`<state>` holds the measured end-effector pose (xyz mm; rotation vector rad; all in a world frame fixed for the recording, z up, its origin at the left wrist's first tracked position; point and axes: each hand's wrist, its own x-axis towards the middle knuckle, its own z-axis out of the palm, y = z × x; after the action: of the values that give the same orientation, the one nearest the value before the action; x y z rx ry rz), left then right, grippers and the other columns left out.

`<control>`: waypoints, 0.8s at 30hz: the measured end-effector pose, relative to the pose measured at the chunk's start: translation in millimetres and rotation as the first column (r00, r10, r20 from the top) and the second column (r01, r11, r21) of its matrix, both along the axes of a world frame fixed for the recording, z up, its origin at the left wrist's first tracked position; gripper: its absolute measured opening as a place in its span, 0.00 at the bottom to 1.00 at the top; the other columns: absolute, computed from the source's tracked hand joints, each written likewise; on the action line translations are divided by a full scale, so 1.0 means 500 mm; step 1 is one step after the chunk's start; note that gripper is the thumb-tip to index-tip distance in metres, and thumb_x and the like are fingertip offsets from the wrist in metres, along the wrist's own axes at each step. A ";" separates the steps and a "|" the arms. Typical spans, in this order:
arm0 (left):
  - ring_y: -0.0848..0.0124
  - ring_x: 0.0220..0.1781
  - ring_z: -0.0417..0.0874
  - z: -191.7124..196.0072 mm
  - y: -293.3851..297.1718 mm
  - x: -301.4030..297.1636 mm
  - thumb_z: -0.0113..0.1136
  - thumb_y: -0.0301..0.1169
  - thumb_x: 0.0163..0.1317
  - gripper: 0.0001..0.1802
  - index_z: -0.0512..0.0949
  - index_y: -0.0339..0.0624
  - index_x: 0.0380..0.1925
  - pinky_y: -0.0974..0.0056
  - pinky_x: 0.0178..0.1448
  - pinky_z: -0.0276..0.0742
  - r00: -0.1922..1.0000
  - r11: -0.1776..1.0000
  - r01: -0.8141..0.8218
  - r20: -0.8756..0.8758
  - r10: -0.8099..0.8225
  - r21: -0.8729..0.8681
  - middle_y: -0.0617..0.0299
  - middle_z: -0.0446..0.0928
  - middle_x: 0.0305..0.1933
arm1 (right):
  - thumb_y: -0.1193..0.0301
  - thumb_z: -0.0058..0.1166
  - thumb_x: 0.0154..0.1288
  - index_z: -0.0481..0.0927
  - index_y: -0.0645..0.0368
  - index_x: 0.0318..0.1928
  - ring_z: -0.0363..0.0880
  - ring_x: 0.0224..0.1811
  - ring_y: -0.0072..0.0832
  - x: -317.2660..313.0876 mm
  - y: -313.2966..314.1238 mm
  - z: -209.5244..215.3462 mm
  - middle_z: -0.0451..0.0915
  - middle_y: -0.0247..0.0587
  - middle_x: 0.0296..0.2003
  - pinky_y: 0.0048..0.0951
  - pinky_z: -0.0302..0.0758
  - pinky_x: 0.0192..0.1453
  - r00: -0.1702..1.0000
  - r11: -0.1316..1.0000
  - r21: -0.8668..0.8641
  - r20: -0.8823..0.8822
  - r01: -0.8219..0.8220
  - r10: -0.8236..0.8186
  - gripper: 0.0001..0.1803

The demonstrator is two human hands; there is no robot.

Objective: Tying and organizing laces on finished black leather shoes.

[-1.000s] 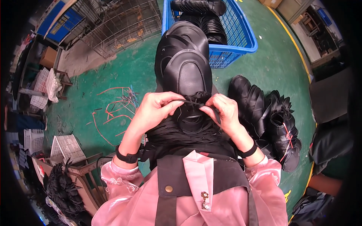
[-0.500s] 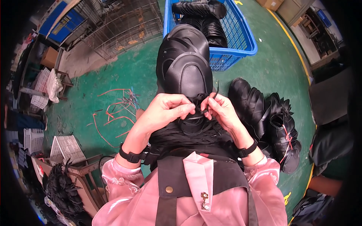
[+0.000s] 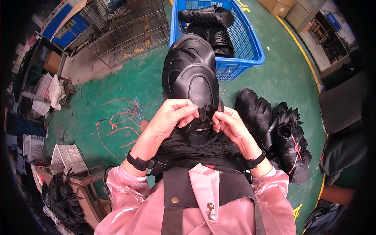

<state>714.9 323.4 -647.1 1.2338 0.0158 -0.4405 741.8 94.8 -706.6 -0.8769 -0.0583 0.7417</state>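
Note:
A stack of black leather shoe uppers (image 3: 200, 87) reaches forward from my lap, the nearest one with its laced opening toward me. Black shoelace (image 3: 205, 112) crosses the eyelets there. On the left side of the lacing, my left hand (image 3: 176, 113) is closed in a pinch; what its fingertips hold is too small to make out. My right hand (image 3: 230, 123) pinches a length of the black lace on the other side, part of it standing up above the fingers. Over my lap lies a mass of loose black laces (image 3: 176, 149).
Beyond the stack stands a blue plastic basket (image 3: 239, 61) with more black uppers inside. To the right, bundled uppers (image 3: 254, 113) lie on the green floor, one bundle tied with red string. Red and blue strings (image 3: 113, 125) are scattered at left, near a wire cage (image 3: 129, 35).
My left hand has drawn slightly away from the lacing, leaving more of it visible. The lace end above my right hand has dropped lower. The view has shifted slightly.

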 end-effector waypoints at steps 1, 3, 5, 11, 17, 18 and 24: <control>0.82 0.19 0.67 -0.011 0.003 -0.001 0.58 0.33 0.65 0.12 0.79 0.36 0.26 0.75 0.23 0.61 0.999 0.998 -0.045 -0.004 0.045 -0.037 0.67 0.72 0.19 | 0.72 0.53 0.68 0.75 0.57 0.33 0.77 0.24 0.22 0.000 -0.001 -0.001 0.78 0.37 0.26 0.22 0.76 0.28 1.000 1.000 0.001 0.000 0.000 0.000 0.05; 0.80 0.20 0.69 -0.019 0.007 -0.003 0.57 0.33 0.64 0.12 0.78 0.37 0.25 0.73 0.24 0.63 0.998 0.997 -0.051 -0.025 0.050 -0.053 0.67 0.72 0.19 | 0.73 0.52 0.67 0.75 0.58 0.33 0.79 0.25 0.24 -0.001 -0.003 -0.002 0.79 0.39 0.26 0.23 0.77 0.30 0.999 0.999 0.020 0.028 0.025 -0.025 0.05; 0.79 0.24 0.72 -0.020 0.002 -0.007 0.57 0.33 0.64 0.12 0.78 0.36 0.26 0.73 0.28 0.66 0.997 0.997 -0.071 0.005 0.071 -0.014 0.66 0.73 0.22 | 0.73 0.52 0.67 0.74 0.58 0.33 0.80 0.26 0.26 0.004 -0.004 -0.011 0.79 0.40 0.26 0.23 0.78 0.30 1.000 0.999 0.028 0.010 0.021 -0.022 0.05; 0.74 0.36 0.78 -0.021 -0.011 0.004 0.56 0.32 0.64 0.11 0.79 0.35 0.28 0.70 0.42 0.73 0.981 0.979 -0.177 0.059 0.183 -0.100 0.55 0.81 0.36 | 0.73 0.52 0.67 0.74 0.58 0.32 0.82 0.27 0.27 0.001 -0.002 -0.007 0.79 0.41 0.28 0.25 0.80 0.32 1.000 0.998 0.063 -0.020 0.024 -0.023 0.05; 0.73 0.39 0.80 -0.037 -0.020 -0.004 0.56 0.34 0.65 0.13 0.80 0.33 0.32 0.70 0.45 0.74 0.988 0.996 -0.055 0.139 0.066 -0.076 0.51 0.82 0.42 | 0.71 0.57 0.66 0.74 0.58 0.35 0.82 0.32 0.25 0.003 0.000 -0.016 0.80 0.38 0.31 0.26 0.81 0.39 1.000 1.000 0.027 0.014 -0.015 0.014 0.06; 0.73 0.40 0.80 -0.029 -0.025 -0.004 0.55 0.34 0.66 0.14 0.81 0.34 0.32 0.70 0.44 0.74 0.982 0.998 -0.051 0.179 0.056 -0.029 0.53 0.82 0.41 | 0.71 0.59 0.65 0.74 0.59 0.37 0.82 0.33 0.23 0.000 0.002 -0.015 0.80 0.37 0.31 0.26 0.80 0.41 0.997 1.000 -0.003 0.067 -0.023 0.023 0.07; 0.76 0.40 0.79 -0.011 -0.054 0.003 0.56 0.30 0.66 0.12 0.81 0.34 0.44 0.69 0.46 0.74 0.944 0.986 0.114 0.296 -0.146 0.124 0.58 0.82 0.41 | 0.75 0.61 0.62 0.75 0.59 0.40 0.80 0.34 0.18 -0.011 0.016 0.008 0.80 0.33 0.32 0.20 0.78 0.41 0.969 0.979 -0.198 0.229 -0.051 0.097 0.09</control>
<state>716.3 296.4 -652.7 1.4015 -0.3118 -0.3629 736.2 103.0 -702.4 -1.1505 -0.2374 0.7172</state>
